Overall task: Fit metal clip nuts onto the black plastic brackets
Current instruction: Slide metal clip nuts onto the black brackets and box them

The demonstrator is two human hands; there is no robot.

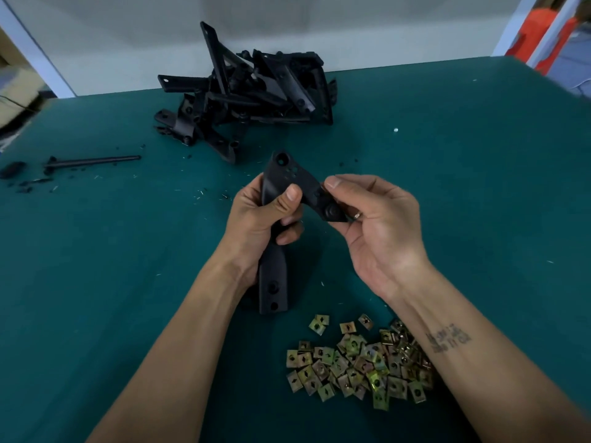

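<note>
A black plastic bracket point(287, 177) is held above the green table in the middle of the view. My left hand point(260, 215) grips its long stem, thumb pressed on the front face. My right hand point(374, 219) holds the bracket's right arm near a round boss, thumb on its top edge and fingers curled behind. A small metallic glint point(357, 215) shows at my right fingers; I cannot tell whether it is a clip nut or a ring. A heap of yellowish metal clip nuts point(358, 362) lies on the table under my right forearm.
A pile of black brackets point(246, 94) sits at the back of the green table point(112, 251). A black rod point(92, 160) and black scraps lie at the far left. A person in orange point(540, 36) stands beyond the table's far right corner.
</note>
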